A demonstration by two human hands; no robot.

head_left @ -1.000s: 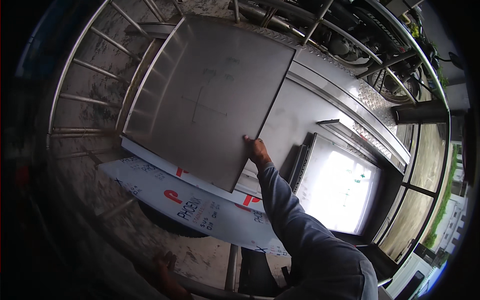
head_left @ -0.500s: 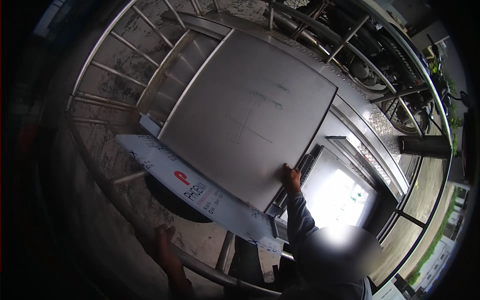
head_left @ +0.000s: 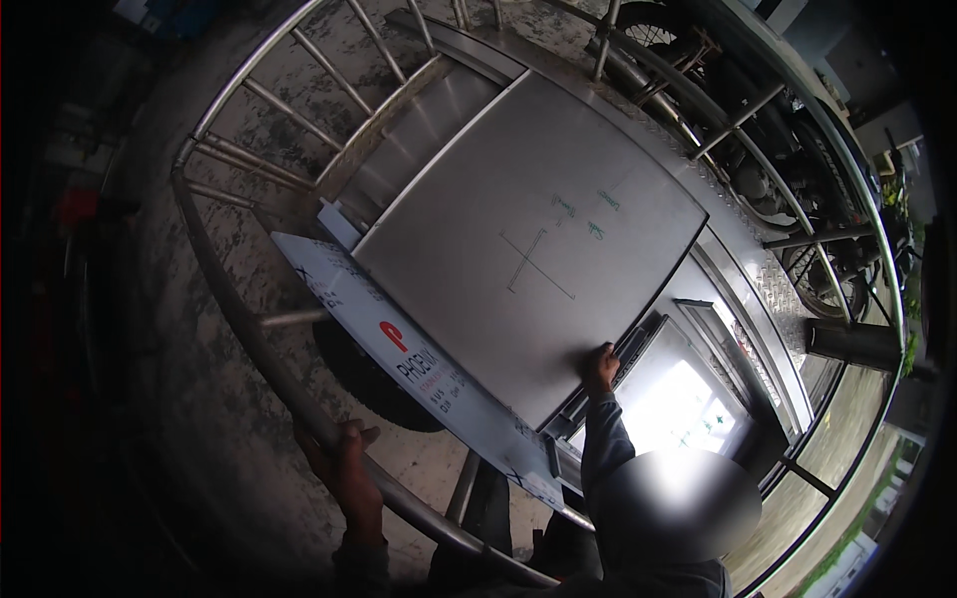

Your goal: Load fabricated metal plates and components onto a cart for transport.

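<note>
A large grey sheet-metal panel [head_left: 478, 179] with green marker lines and handwriting lies in front of me. My right hand [head_left: 603, 367] is closed at its near right edge, the thumb side up; the fingers beneath are partly hidden. My left hand [head_left: 351, 483] is wrapped round the curved metal rail [head_left: 409, 510] at the lower left, thumb lifted. Along the panel's near left side runs a pale strip of sheet metal [head_left: 454, 399] with printed film on it. Close by my right hand sits a shiny metal sheet [head_left: 648, 399] reflecting bright light.
Tubular railings [head_left: 294, 108] surround the panel. Behind them at the upper right stand motorbikes [head_left: 763, 184] beside a tread-plate edge [head_left: 773, 274]. A dark tyre [head_left: 374, 384] shows below the pale strip. Over my right arm, a round blurred patch hides part of the view.
The scene has shifted right and slightly down in the picture. My right thumb has drawn back from the panel's top toward its edge. My left hand stays at the rail.
</note>
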